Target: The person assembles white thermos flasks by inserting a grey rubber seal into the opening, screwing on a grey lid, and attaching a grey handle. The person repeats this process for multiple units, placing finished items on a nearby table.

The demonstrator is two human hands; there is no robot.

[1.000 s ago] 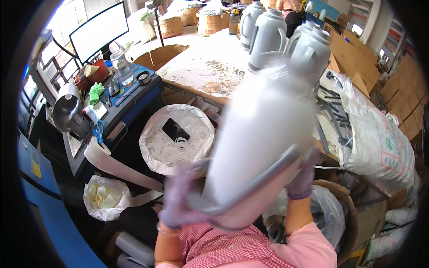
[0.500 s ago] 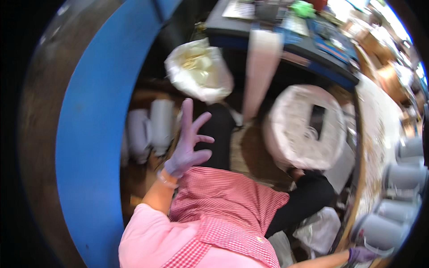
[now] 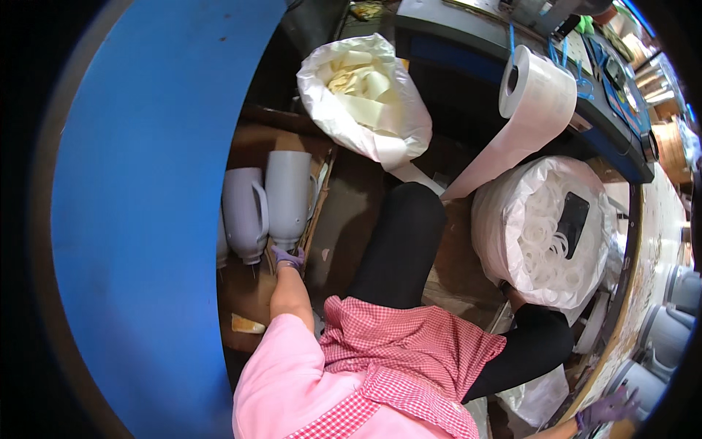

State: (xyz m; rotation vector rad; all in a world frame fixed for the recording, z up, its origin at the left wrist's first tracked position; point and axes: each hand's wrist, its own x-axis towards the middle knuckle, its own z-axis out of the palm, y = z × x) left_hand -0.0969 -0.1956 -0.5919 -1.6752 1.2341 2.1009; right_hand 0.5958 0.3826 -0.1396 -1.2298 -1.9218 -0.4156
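My left hand [image 3: 289, 257], in a purple glove, reaches down at the left to the narrow end of a pale grey plastic jug [image 3: 288, 196] with a side handle. Its fingers are around that narrow end, partly hidden. A second grey jug [image 3: 244, 208] lies beside it in a brown cardboard box [image 3: 313, 223], and part of another shows at the blue edge. At the lower right my gloved right hand [image 3: 608, 411] has its fingers spread and holds nothing. Closest to it is a grey jug [image 3: 638, 388], one of several along the worn bench [image 3: 618, 333].
A white sack of pale strips [image 3: 322, 110] stands ahead. A white label roll [image 3: 545, 91] hangs its strip from the dark table [image 3: 468, 36]. At right, a white-lined tub [image 3: 497, 227] holds clear rings and a black phone [image 3: 573, 223]. A blue panel [image 3: 139, 219] borders the left.
My left hand, raised and open before, has gone down to the jug in the box. The right hand has opened, away from the jug it was at on the bench. My view has shifted.
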